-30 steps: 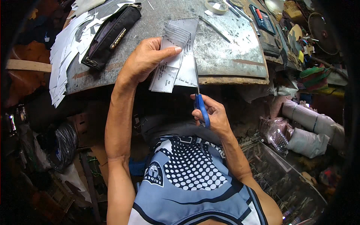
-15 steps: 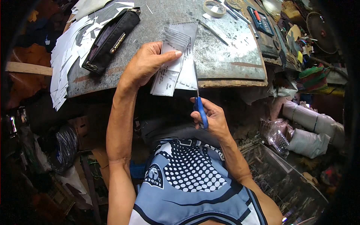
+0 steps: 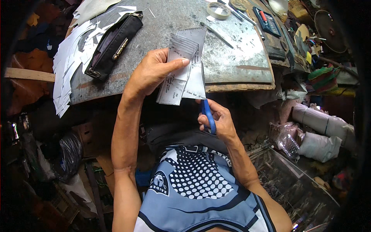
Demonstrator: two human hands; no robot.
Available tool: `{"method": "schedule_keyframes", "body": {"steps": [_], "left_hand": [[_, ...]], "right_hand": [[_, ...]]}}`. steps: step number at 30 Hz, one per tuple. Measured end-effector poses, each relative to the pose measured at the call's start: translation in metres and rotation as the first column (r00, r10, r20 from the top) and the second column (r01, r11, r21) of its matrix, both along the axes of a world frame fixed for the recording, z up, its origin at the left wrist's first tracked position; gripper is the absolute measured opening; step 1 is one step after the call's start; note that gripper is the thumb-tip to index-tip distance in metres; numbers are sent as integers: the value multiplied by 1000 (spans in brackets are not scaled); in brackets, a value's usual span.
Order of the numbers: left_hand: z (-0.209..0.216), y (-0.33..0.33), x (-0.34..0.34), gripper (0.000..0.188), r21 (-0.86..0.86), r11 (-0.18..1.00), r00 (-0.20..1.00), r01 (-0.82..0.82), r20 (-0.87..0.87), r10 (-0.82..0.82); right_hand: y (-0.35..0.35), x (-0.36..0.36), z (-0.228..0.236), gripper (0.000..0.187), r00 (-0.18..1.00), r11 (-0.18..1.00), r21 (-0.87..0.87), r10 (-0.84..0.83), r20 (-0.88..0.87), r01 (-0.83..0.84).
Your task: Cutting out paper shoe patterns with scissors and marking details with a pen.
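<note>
My left hand [image 3: 151,71] holds a fanned stack of printed paper pieces [image 3: 174,87] over the table's front edge, thumb pressed on top. One wider sheet [image 3: 196,83] sticks out of the stack to the right. Blue-handled scissors [image 3: 208,118] are in my right hand [image 3: 223,120], my fingers wrapped round the handle loops. Their blades point away from me, along the right edge of the wider sheet. Most of the blades are hidden behind the paper, so how far apart they are I cannot tell.
On the worn metal-topped table [image 3: 239,58] lie a black zip pouch [image 3: 112,46], many white paper scraps [image 3: 69,65], a tape roll [image 3: 218,11] and a thin pen-like rod [image 3: 216,34]. A blue tray [image 3: 267,22] sits at the far right. Wrapped bundles [image 3: 319,145] lie lower right.
The paper stack and my left hand have come slightly nearer to me. The scissors sit closer against the sheet's lower right corner, with less blade showing.
</note>
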State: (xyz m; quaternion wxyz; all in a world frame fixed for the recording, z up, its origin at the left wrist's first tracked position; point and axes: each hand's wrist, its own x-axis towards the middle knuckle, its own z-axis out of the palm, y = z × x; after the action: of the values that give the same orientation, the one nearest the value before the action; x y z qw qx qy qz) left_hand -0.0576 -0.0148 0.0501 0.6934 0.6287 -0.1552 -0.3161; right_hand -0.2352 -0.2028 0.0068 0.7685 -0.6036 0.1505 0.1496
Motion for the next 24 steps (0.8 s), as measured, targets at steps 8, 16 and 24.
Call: {"method": "schedule_keyframes", "body": {"steps": [8, 16, 24], "left_hand": [[0, 0, -5, 22, 12, 1000, 1000, -17, -7, 17], [-2, -3, -4, 23, -37, 999, 999, 2, -32, -3], [-4, -3, -4, 21, -18, 1000, 999, -4, -51, 3]], "right_hand": [[1, 2, -3, 65, 999, 1000, 19, -8, 50, 8], [1, 1, -5, 65, 998, 999, 32, -43, 39, 42], [3, 0, -6, 63, 997, 997, 51, -58, 41, 56]]}}
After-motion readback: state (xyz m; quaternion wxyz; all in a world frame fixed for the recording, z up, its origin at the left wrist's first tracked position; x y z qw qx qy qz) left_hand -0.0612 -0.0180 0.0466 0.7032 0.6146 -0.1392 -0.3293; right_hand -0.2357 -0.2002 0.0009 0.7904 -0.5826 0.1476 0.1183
